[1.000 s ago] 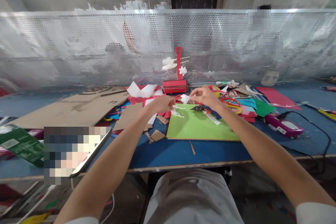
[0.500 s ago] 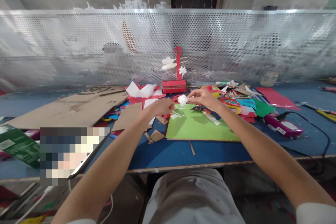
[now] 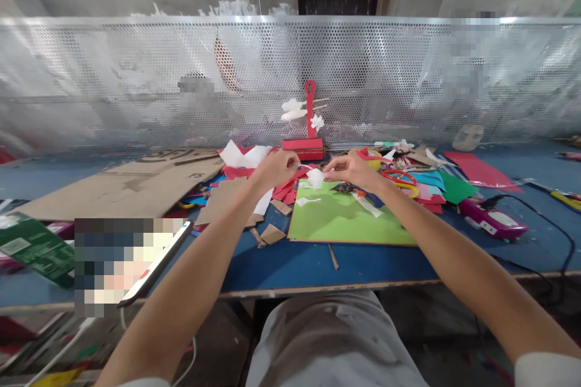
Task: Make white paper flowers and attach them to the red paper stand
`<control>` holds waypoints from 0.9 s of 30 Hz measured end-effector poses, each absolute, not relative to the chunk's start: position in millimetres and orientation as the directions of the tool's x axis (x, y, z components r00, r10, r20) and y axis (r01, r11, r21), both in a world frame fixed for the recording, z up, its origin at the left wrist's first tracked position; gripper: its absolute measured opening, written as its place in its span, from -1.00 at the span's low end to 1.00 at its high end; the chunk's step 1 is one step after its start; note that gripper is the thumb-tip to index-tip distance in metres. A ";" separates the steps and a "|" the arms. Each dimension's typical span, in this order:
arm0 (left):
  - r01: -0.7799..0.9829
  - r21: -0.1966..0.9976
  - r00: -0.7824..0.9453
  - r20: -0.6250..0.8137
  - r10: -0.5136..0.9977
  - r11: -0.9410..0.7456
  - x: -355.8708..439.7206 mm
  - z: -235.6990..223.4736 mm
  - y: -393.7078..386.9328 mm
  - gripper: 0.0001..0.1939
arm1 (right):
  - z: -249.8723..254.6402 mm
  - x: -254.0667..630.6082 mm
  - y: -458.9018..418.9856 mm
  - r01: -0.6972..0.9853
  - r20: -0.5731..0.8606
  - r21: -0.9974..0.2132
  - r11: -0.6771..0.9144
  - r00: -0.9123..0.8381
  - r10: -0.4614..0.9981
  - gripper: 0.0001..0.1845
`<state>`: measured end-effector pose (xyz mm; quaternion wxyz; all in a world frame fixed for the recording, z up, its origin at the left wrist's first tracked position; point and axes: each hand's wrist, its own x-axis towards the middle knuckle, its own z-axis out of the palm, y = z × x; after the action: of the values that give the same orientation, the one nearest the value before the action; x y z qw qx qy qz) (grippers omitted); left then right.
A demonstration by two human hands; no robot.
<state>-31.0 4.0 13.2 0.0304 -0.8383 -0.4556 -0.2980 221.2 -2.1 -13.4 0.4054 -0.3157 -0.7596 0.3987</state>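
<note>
My right hand (image 3: 351,168) pinches a small crumpled piece of white paper (image 3: 315,178) above the far edge of a green sheet (image 3: 345,221). My left hand (image 3: 276,168) hovers closed just left of it, over red paper scraps (image 3: 285,188); what its fingers hold is too small to make out. A white paper scrap (image 3: 305,200) lies on the green sheet below the hands. Behind them stands a red paper stand (image 3: 305,146) with white paper flowers (image 3: 293,110) on sticks.
Cardboard sheets (image 3: 122,184) lie at the left, coloured paper and scissors (image 3: 399,176) at the right. A purple glue gun (image 3: 492,221) with a black cable lies further right. A perforated metal screen (image 3: 136,78) closes the back of the blue table (image 3: 295,263).
My left hand has lifted up and back, away from the green sheet. The white scrap under it now lies free on the sheet. My right hand has stayed with the white paper.
</note>
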 end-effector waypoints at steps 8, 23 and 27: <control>0.586 0.229 0.562 0.576 0.594 -0.777 -16.6 16.6 -5.6 -0.84 | -16.7 217.3 -2.4 0.099 0.329 -0.900 0.424 -0.481 0.812 -0.71; 0.506 0.223 0.606 0.596 0.527 -0.833 -10.9 11.8 -6.4 -0.78 | -13.5 217.9 -4.4 0.097 0.389 -0.879 0.467 -0.422 0.819 -0.71; 0.477 0.233 0.588 0.632 0.505 -0.847 -9.3 13.3 -9.8 -0.80 | -13.8 217.4 -2.9 0.066 0.367 -0.899 0.433 -0.424 0.828 -0.71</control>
<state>-9.3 -9.8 13.3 -0.0194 -0.8909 -0.2755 -0.3605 217.4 -2.9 -13.8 0.4389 -0.3088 -0.7236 0.4340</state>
